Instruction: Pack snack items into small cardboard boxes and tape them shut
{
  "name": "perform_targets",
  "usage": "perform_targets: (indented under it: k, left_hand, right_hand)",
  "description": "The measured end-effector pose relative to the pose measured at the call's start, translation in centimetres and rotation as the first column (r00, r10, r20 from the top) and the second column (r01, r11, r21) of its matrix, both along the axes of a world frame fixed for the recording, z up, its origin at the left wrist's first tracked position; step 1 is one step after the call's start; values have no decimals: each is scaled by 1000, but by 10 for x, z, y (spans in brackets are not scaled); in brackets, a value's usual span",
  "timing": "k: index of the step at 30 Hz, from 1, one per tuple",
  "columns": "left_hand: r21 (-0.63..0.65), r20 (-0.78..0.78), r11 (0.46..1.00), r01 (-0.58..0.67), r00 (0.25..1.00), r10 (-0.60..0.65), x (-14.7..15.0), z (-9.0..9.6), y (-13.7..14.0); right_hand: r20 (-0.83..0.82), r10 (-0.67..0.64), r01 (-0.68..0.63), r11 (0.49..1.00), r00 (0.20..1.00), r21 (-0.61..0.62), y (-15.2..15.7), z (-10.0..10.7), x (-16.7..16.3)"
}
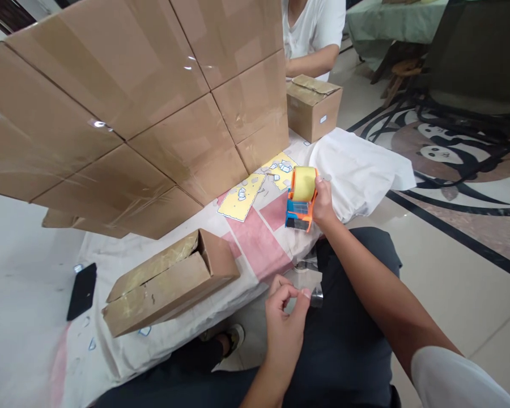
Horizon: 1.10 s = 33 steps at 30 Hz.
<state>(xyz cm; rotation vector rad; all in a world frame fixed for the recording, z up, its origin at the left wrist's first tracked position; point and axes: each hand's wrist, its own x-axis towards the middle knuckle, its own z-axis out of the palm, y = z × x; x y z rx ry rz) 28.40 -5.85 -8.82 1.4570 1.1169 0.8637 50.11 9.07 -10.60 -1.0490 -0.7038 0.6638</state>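
Observation:
My right hand (323, 199) is closed round the side of an orange and blue tape dispenser (300, 211), which carries a roll of yellowish tape (305, 182). It hovers over the front edge of the cloth-covered table. Lower down, above my lap, my left hand (285, 314) pinches a strip of clear tape (311, 280) between thumb and forefinger. The strip hangs loose and is partly see-through, so its full outline is hard to follow. Yellow patterned paper pieces (240, 197) lie just beyond the dispenser.
Stacked cardboard boxes (170, 113) form a wall on the left. A taped carton (170, 289) lies at the front, with a black phone-like object (82, 292) beside it. Another small carton (314, 107) stands at the back, near a person in a white shirt (318, 34). White cloth (357, 164) drapes rightward.

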Motion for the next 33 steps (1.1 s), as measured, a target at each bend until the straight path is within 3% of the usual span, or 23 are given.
perform_targets:
  k: [4,9,13,15,22,29,33]
  left_hand:
    - [83,-71,996,-17,997,23,-8,-11,2]
    - [150,-156,988,-26,986,50,-14,-21,-5]
    - [281,-230,959,-19,969,86,-18,-22,-16]
    - [382,-261,924,7,960,101,-23,-23,-20]
    - [623,-296,781,30,934,201,-43,-25,-25]
    - [710,-303,702,57,924,232,-64,-23,-21]
    - [810,-338,577,106,888,311,-88,-24,-1]
  right_hand:
    - [-55,16,-17,1000,998,-17,-2,7,-1]
    - [-187,-67,66,998,980,-10,-3,10,-8]
    - [-124,151,-161,985,981,-70,-6,20,-16]
    - [-61,213,-217,973,975,-77,-12,30,-19]
    - [-30,214,-215,976,976,-20,-41,70,-42]
    - [-122,287,-288,958,950,5,-56,74,-63]
    - [-25,413,-413,911,910,-7,-62,86,-79]
